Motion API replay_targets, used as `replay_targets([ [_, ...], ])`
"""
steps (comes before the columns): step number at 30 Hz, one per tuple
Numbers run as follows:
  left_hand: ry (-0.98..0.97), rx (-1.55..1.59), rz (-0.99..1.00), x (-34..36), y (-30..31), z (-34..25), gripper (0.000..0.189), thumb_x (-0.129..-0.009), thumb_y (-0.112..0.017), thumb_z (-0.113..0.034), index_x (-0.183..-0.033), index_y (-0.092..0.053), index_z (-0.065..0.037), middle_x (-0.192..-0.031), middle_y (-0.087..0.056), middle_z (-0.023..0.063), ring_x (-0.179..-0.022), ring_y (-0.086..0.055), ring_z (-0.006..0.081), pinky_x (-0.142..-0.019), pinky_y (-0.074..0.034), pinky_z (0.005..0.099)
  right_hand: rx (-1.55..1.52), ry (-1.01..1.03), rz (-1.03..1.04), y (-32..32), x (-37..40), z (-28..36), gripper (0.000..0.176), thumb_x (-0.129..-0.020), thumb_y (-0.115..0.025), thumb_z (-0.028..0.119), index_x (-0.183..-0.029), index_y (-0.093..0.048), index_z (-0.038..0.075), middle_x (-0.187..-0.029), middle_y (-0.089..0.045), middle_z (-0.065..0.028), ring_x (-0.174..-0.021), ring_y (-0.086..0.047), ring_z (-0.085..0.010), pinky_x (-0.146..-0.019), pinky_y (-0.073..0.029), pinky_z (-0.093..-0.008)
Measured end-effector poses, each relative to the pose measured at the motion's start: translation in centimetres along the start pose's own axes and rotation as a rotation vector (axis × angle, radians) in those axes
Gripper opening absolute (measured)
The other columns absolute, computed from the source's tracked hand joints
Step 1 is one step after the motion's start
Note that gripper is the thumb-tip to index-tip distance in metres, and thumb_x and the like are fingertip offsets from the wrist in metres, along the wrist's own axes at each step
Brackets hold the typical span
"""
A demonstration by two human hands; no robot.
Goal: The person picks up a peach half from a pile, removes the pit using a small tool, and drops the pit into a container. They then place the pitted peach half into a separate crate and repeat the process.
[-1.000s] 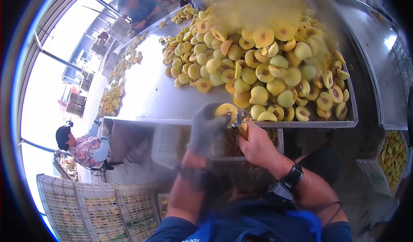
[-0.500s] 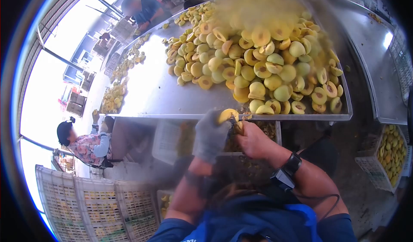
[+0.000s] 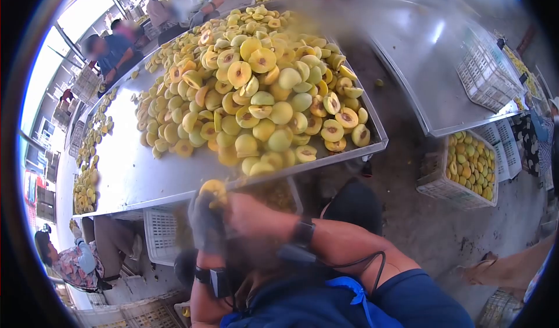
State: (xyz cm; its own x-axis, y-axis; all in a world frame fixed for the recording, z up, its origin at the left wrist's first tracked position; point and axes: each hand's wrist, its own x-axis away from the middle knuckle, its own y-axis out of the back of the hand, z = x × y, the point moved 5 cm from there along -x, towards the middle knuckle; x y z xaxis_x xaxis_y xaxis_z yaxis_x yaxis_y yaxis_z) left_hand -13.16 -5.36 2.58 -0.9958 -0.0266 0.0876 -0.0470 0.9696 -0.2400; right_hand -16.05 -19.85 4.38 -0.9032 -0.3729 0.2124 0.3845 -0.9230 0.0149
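Head view: the person's left hand (image 3: 205,223), in a grey glove, is closed around a yellow fruit half (image 3: 213,189) and holds it right at the near edge of the steel bench (image 3: 134,176). The right hand (image 3: 247,211), bare and blurred by motion, lies close against the same fruit half from the right. Whether its fingers grip anything cannot be told. A dark watch (image 3: 303,233) sits on the right wrist. On the bench, a heap of halved fruit (image 3: 262,95) reaches to the near right corner, with many halves lying cut face up. Beneath the bench edge, left of the hands, stands a white crate (image 3: 160,232). On the floor to the right, a second crate (image 3: 463,173) holds whole yellow fruit. Other people (image 3: 116,48) stand at the far side of the bench, and one seated person (image 3: 73,264) is at lower left.
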Motion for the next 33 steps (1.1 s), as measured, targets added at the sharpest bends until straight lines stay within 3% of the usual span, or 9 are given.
replay_targets([
  [3, -0.075, 0.176, -0.017, -0.1, -0.5, -0.4, 0.033, -0.105, -0.055, -0.023, -0.122, -0.063, 0.003, -0.114, -0.070, 0.0155, -0.100, -0.068, 0.0244, -0.088, -0.057, 0.0366, 0.091, 0.088, -0.001, -0.7, -0.9, -1.1, 0.026, -0.091, -0.065, 0.012, -0.107, -0.062, -0.008, -0.108, -0.068, -0.0307, -0.112, -0.064, -0.0451, -0.095, -0.050, -0.0476],
  [9, -0.181, -0.073, -0.117, -3.1, 3.0, 2.0, 0.034, -0.104, -0.059, -0.030, -0.109, -0.067, 0.003, -0.096, -0.073, 0.0140, -0.082, -0.070, 0.0242, -0.075, -0.059, 0.0352, -0.344, -0.021, 0.269, -2.7, -1.2, -3.0, 0.017, -0.095, -0.058, 0.013, -0.091, -0.060, -0.003, -0.067, -0.062, -0.0155, -0.054, -0.064, -0.0264, -0.052, -0.052, -0.0386],
  [12, -0.404, -0.591, 0.144, -2.9, 4.7, 1.7, 0.034, -0.098, -0.057, -0.014, -0.130, -0.061, -0.001, -0.107, -0.068, 0.0160, -0.090, -0.065, 0.0301, -0.077, -0.054, 0.0390, -0.234, 0.062, 0.385, -2.6, 0.3, -1.6, 0.017, -0.096, -0.053, 0.013, -0.084, -0.056, 0.002, -0.057, -0.053, -0.0060, -0.039, -0.050, -0.0141, -0.037, -0.041, -0.0311],
  [20, -0.049, -0.326, 0.101, 0.0, 1.7, -1.7, 0.020, -0.099, -0.062, -0.016, -0.100, -0.074, 0.001, -0.081, -0.071, 0.0056, -0.075, -0.065, 0.0136, -0.068, -0.052, 0.0314, -0.010, 0.284, 0.501, -4.8, -1.0, -3.5, 0.010, -0.081, -0.063, 0.010, -0.086, -0.059, 0.001, -0.078, -0.060, -0.0109, -0.074, -0.062, -0.0225, -0.065, -0.050, -0.0374],
  [23, -0.180, -0.528, 0.172, 0.9, 1.7, -2.2, 0.022, -0.099, -0.063, -0.014, -0.113, -0.070, 0.001, -0.097, -0.072, 0.0116, -0.083, -0.066, 0.0152, -0.072, -0.054, 0.0306, 0.011, 0.385, 0.450, -5.0, 0.2, -2.1, 0.008, -0.090, -0.060, 0.010, -0.092, -0.058, 0.002, -0.071, -0.057, -0.0056, -0.063, -0.056, -0.0175, -0.057, -0.047, -0.0344],
  [25, -0.726, -0.919, 0.184, 1.6, 3.2, -2.4, 0.032, -0.098, -0.064, -0.013, -0.127, -0.064, 0.000, -0.111, -0.068, 0.0161, -0.093, -0.066, 0.0174, -0.077, -0.055, 0.0317, -0.118, 0.258, 0.568, -5.0, 0.6, -1.6, 0.008, -0.097, -0.057, 0.012, -0.097, -0.058, 0.004, -0.065, -0.053, -0.0012, -0.054, -0.052, -0.0129, -0.051, -0.044, -0.0309],
  [28, -0.916, -1.063, 0.112, 1.2, 4.4, -1.7, 0.046, -0.092, -0.071, -0.027, -0.128, -0.063, 0.001, -0.110, -0.071, 0.0164, -0.101, -0.068, 0.0372, -0.092, -0.054, 0.0441, -0.282, 0.091, 0.632, -5.2, 0.3, -1.6, 0.011, -0.102, -0.055, 0.018, -0.100, -0.055, 0.007, -0.060, -0.048, 0.0035, -0.047, -0.045, -0.0070, -0.045, -0.038, -0.0264],
  [31, -0.677, -0.943, 0.025, 1.0, 2.8, -4.0, 0.036, -0.100, -0.063, -0.030, -0.121, -0.065, 0.000, -0.107, -0.072, 0.0159, -0.096, -0.069, 0.0333, -0.090, -0.057, 0.0434, -0.204, 0.056, 0.564, -4.6, 0.3, -1.2, 0.011, -0.100, -0.056, 0.015, -0.093, -0.054, 0.006, -0.060, -0.049, 0.0025, -0.047, -0.046, -0.0084, -0.044, -0.040, -0.0278],
  [33, -0.237, -0.229, -0.120, -2.1, 7.7, -1.2, 0.031, -0.103, -0.060, -0.022, -0.121, -0.066, 0.002, -0.107, -0.070, 0.0126, -0.093, -0.068, 0.0227, -0.084, -0.057, 0.0349, -0.077, 0.079, 0.517, -4.3, 0.0, -2.2, 0.014, -0.099, -0.057, 0.014, -0.088, -0.054, 0.006, -0.061, -0.050, 0.0015, -0.046, -0.047, -0.0094, -0.044, -0.042, -0.0287],
])
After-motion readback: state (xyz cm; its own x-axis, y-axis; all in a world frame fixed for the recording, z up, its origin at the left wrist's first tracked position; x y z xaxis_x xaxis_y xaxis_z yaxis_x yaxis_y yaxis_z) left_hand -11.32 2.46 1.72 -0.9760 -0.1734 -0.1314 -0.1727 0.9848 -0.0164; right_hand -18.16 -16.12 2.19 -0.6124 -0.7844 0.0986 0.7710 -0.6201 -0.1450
